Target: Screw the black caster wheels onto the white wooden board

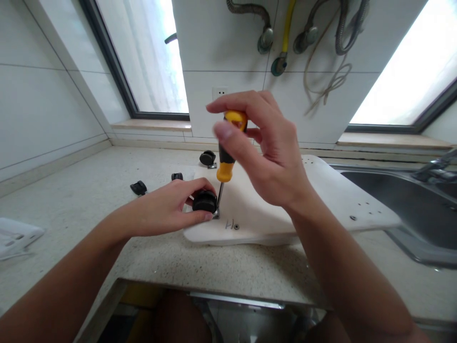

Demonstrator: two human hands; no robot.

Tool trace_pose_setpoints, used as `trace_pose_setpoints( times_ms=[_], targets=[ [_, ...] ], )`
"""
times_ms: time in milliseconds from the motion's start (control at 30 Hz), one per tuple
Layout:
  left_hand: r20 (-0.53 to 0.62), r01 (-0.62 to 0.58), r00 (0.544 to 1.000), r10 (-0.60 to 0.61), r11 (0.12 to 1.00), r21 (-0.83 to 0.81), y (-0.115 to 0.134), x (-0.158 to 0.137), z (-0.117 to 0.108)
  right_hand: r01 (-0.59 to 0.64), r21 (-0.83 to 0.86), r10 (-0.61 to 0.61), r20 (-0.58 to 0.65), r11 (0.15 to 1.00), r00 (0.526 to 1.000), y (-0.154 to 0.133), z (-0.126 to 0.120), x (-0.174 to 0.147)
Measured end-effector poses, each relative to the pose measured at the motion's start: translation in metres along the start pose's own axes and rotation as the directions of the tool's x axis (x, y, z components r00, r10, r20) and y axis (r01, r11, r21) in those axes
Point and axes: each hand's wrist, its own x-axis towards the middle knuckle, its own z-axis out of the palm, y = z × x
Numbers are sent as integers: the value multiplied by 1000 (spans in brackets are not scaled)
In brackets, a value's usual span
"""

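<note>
My right hand (266, 143) grips the yellow and black handle of a screwdriver (224, 169), thumb and fingers around its top. The screwdriver stands nearly upright, its shaft reaching down to the metal plate of a black caster wheel (204, 202). My left hand (183, 205) pinches that caster between thumb and fingers. The caster's plate lies on the front left corner of a white board (264, 214), which is flat on the counter and has drilled holes. Whether a screw sits under the tip is too small to tell.
Other casters lie behind and left: one caster (207, 158) at the back, another caster (138, 187) farther left. The board's right end reaches over the sink (367, 186). A white plastic piece (17, 236) rests at far left. Pipes (285, 33) come out of the tiled wall.
</note>
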Motion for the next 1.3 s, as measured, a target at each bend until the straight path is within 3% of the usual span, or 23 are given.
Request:
trace_pose_setpoints(
  times_ms=[100,233,367,533,700,833,1033,1200,1300],
  targets=[
    [0,-9,1000,9,1000,-4,0,0,0,-22,87,18,47,996,999,-2,-1,1],
    [-6,-16,1000,16,1000,-18,0,0,0,-51,-101,45,-62,994,997,-1,-1,1],
    [0,-40,999,40,998,-39,-1,0,0,-66,36,63,78,997,995,5,-2,0],
    [28,-1,1000,3,999,-39,-1,0,0,-62,-115,58,-32,992,998,6,-2,-1],
    [24,-5,1000,6,999,-45,0,0,0,-28,-6,29,88,1000,996,5,-4,1],
    [13,-11,1000,11,999,-45,-1,0,0,-44,-86,44,-4,995,999,5,-6,1],
    [8,-21,1000,22,999,-44,-2,0,1,-48,18,43,201,999,979,6,-12,2],
    [5,-16,1000,16,999,-38,0,0,0,-83,-190,84,-4,978,996,4,-10,1],
    [4,-24,1000,24,999,-43,0,0,0,-42,-149,55,82,988,995,6,-10,2]
  ],
)
